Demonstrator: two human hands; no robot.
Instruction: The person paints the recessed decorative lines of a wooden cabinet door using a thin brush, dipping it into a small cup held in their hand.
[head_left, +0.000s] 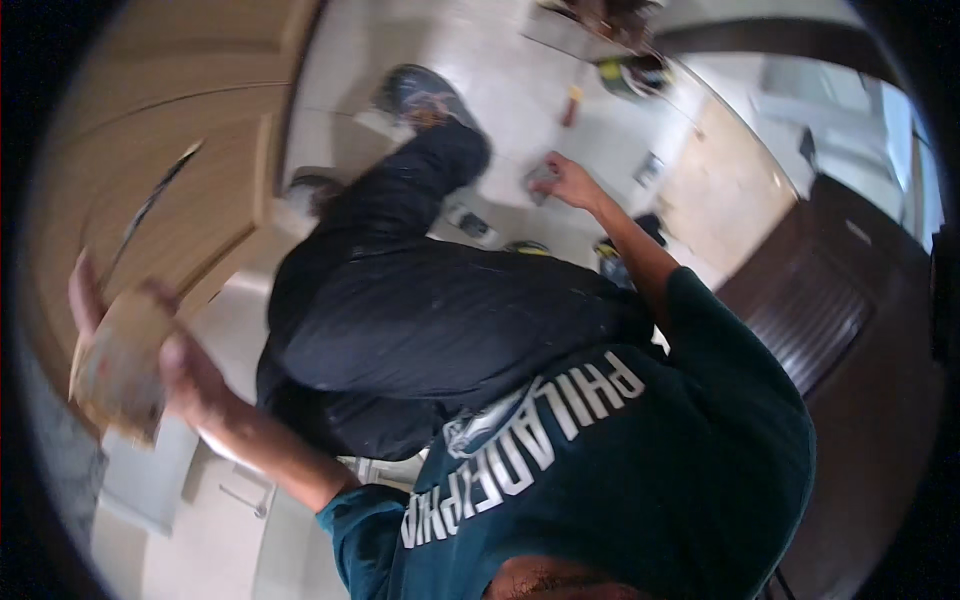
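Note:
My left hand (190, 375), at the left, is wrapped round a tan, partly translucent object (120, 365), slightly blurred, that I cannot identify. Just above that hand a dark cable or strip (151, 208) with a pale tip runs across the wooden door panel (180, 130). My right hand (572, 183) reaches down over the tiled floor with its fingers closed on a small grey object (541, 182), too small to name. My bent leg (450, 310) in dark trousers lies between my two hands.
A shoe (425, 100) is on my outstretched foot. A yellow-and-black bag or bucket (635, 75), a red-handled tool (570, 108) and small items (468, 220) lie on the floor. A brown plastic chair (820, 280) and a light board (730, 170) stand right; white cabinets (200, 500) are lower left.

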